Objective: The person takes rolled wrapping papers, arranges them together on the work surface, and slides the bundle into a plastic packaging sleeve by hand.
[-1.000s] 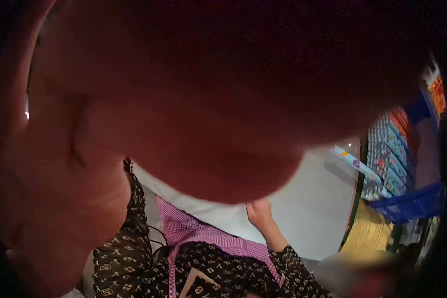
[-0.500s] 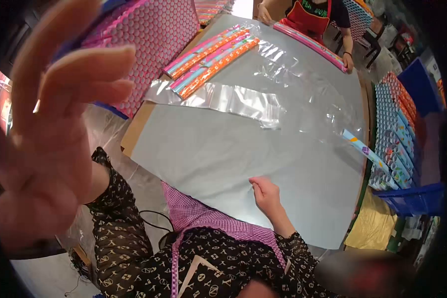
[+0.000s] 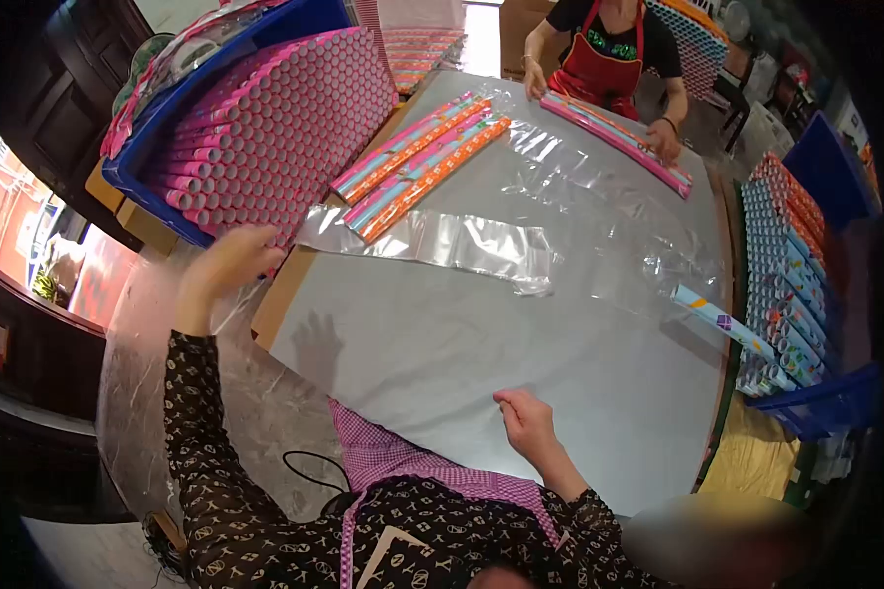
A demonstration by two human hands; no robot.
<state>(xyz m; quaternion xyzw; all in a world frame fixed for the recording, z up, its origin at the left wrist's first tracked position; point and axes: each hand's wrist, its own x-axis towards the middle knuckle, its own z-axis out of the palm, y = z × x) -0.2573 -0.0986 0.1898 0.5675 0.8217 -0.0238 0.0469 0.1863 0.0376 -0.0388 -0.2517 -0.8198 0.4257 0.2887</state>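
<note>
My left hand, blurred by motion, is raised left of the table, just below the stack of pink tubes; its fingers are partly bent and apart, with nothing seen in them. My right hand rests at the near edge of the grey tabletop, its fingers curled closed; nothing shows in them. Beyond, clear plastic sleeves lie across the table. Two bundles of pink, blue and orange tubes rest at the sleeves' left end. One light-blue tube sticks out over the right edge.
Across the table a person in a red apron holds a wrapped bundle of tubes. A blue crate holds the pink tubes at left. Another blue crate with blue and orange tubes stands at right, above gold wrapping.
My left hand has moved down and away from the camera, which it covered earlier, to beside the pink tubes. My right hand stays closed at the near edge. The other person's bundle has tilted slightly.
</note>
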